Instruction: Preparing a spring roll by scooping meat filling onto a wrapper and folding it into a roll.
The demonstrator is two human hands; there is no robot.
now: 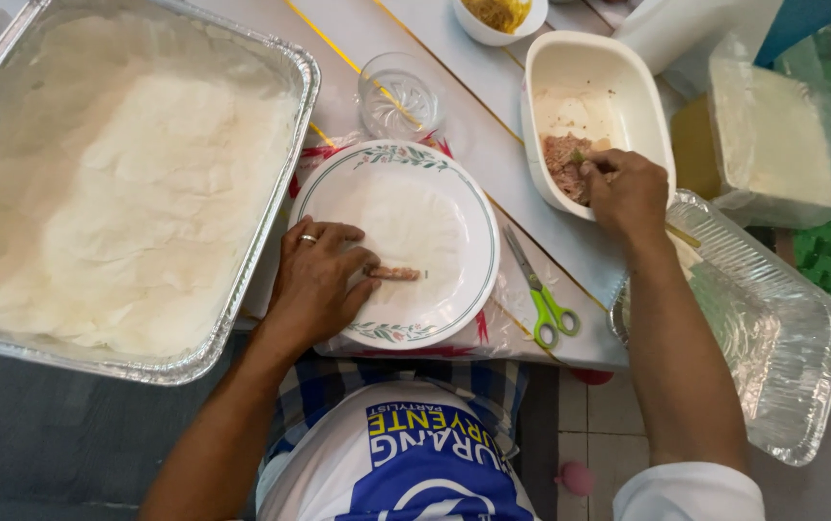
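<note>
1. We are filling a wrapper (415, 227) on the floral-rimmed plate (478, 256): our left hand (317, 280) is pressing it flat, fingertips touching a strip of minced meat (395, 274).
2. Our right hand (628, 190) is pinching filling in the white tub (589, 68); judging next, more meat beside the left fingertips.
3. The right fingertips are hidden, so we cannot tell their grip.

Our left hand (317, 282) lies palm down, fingers (362, 259) spread and pointing right, a ring on one. Our right hand (628, 190) reaches forward, arm extended, fingers curled downward and pinched together.
</note>
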